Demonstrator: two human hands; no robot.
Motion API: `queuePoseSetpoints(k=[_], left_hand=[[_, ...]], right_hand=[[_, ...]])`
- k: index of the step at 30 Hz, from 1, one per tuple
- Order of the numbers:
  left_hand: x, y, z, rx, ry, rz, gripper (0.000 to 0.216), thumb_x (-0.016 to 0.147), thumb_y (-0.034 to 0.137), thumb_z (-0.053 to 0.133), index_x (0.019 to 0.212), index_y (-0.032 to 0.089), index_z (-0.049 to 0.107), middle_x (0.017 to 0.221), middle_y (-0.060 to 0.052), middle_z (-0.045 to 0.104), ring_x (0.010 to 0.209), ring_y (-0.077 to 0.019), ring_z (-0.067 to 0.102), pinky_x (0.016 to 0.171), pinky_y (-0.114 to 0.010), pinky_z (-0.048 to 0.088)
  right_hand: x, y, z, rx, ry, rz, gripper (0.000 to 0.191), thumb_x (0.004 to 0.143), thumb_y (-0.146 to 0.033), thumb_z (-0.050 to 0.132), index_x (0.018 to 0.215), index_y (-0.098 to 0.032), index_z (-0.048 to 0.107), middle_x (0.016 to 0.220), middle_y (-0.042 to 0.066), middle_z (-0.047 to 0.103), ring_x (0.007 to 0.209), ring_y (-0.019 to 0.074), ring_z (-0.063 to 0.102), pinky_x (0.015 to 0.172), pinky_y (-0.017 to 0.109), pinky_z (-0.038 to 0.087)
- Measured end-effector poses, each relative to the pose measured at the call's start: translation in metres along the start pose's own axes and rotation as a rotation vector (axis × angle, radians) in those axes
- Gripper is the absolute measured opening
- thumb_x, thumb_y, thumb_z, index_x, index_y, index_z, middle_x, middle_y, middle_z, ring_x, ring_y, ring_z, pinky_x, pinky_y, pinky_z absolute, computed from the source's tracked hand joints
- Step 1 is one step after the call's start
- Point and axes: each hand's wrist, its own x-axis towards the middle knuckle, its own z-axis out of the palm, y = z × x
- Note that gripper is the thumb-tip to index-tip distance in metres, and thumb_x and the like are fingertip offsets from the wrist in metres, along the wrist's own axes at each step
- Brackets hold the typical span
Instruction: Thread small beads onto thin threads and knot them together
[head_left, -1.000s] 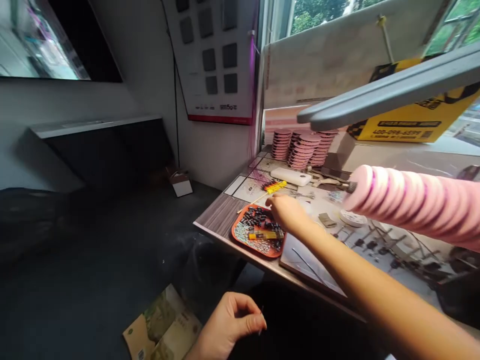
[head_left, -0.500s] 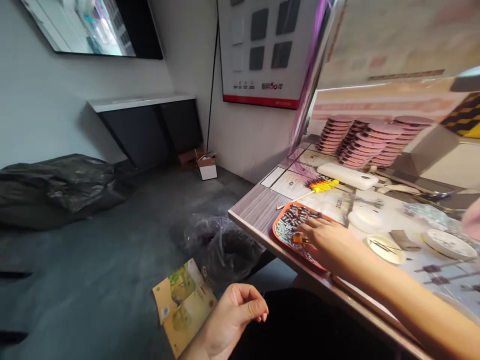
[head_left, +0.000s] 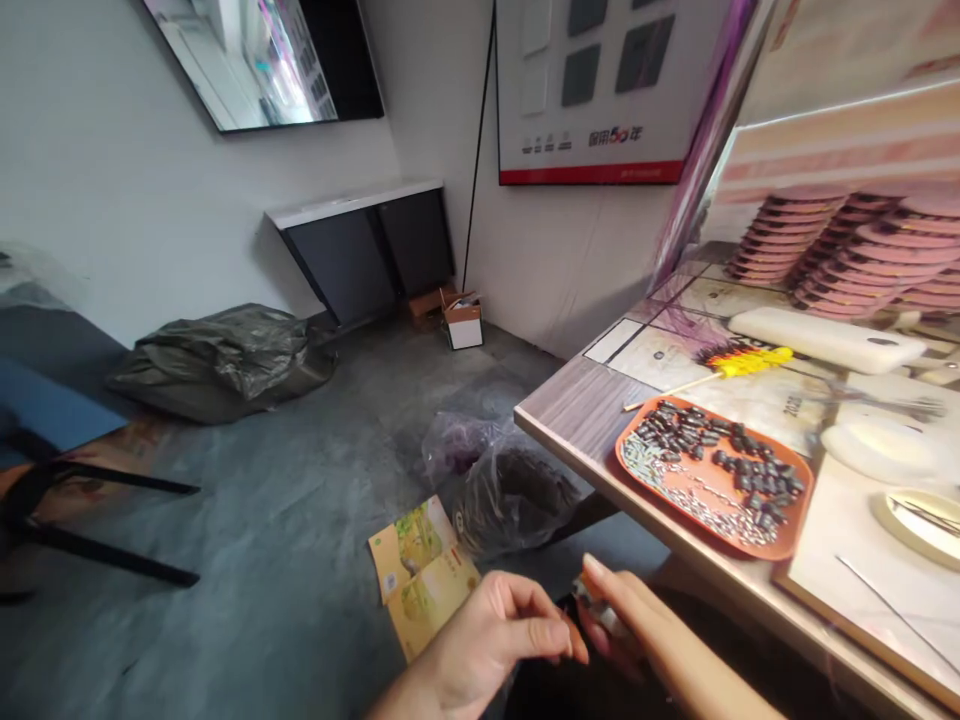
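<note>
My left hand (head_left: 510, 640) is low in the middle, its thumb and fingers closed in a pinch. Whatever it may hold is too small or hidden to make out. Close beside it on the right, my right hand (head_left: 637, 620) is closed round a small piece with an orange end and a whitish-grey body, partly covered by the thumb and smeared. To the upper right of both hands, an orange tray (head_left: 780, 545) lies at the table edge, holding many small black parts (head_left: 757, 470) and small silvery metal parts (head_left: 705, 510).
On the table stand stacked pink discs (head_left: 787, 235), a long white case (head_left: 825, 340), a yellow-handled stick bundle (head_left: 754, 362) and a round cream dish (head_left: 922, 535). On the floor are a clear plastic bag (head_left: 517, 500), yellow printed card (head_left: 427, 585) and a black bag (head_left: 225, 360).
My right hand has left the tray and come down and left to my left hand, carrying the small orange-and-grey piece. The view has swung left; my left hand stays pinched.
</note>
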Motion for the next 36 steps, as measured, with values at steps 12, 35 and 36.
queuePoseSetpoints(k=[12, 35, 36], left_hand=[[0.002, -0.010, -0.007, -0.151, -0.030, -0.096, 0.017, 0.058, 0.020, 0.078, 0.055, 0.012, 0.064, 0.066, -0.006, 0.071, 0.061, -0.0104, 0.060, 0.059, -0.019, 0.038], [0.003, -0.009, -0.004, -0.177, -0.024, -0.108, 0.022, 0.055, 0.023, 0.081, 0.053, 0.013, 0.062, 0.067, -0.006, 0.069, 0.061, -0.0105, 0.058, 0.059, -0.020, 0.037], [0.003, -0.009, -0.003, -0.173, -0.024, -0.102, 0.022, 0.055, 0.023, 0.081, 0.054, 0.013, 0.062, 0.068, -0.006, 0.069, 0.061, -0.0103, 0.058, 0.059, -0.020, 0.037]], right_hand=[[0.009, 0.014, 0.013, 0.177, -0.188, 0.115, 0.057, 0.074, -0.069, 0.040, 0.050, -0.018, 0.047, 0.051, -0.002, 0.046, 0.053, 0.0114, 0.034, 0.053, 0.024, 0.028], [0.004, 0.019, 0.004, 0.206, -0.007, 0.111, 0.052, 0.076, -0.067, 0.047, 0.058, -0.018, 0.044, 0.056, -0.005, 0.039, 0.053, 0.0102, 0.035, 0.054, 0.024, 0.034], [0.004, 0.019, 0.002, 0.190, 0.005, 0.095, 0.053, 0.078, -0.067, 0.045, 0.057, -0.018, 0.044, 0.055, -0.005, 0.038, 0.052, 0.0099, 0.034, 0.053, 0.023, 0.035]])
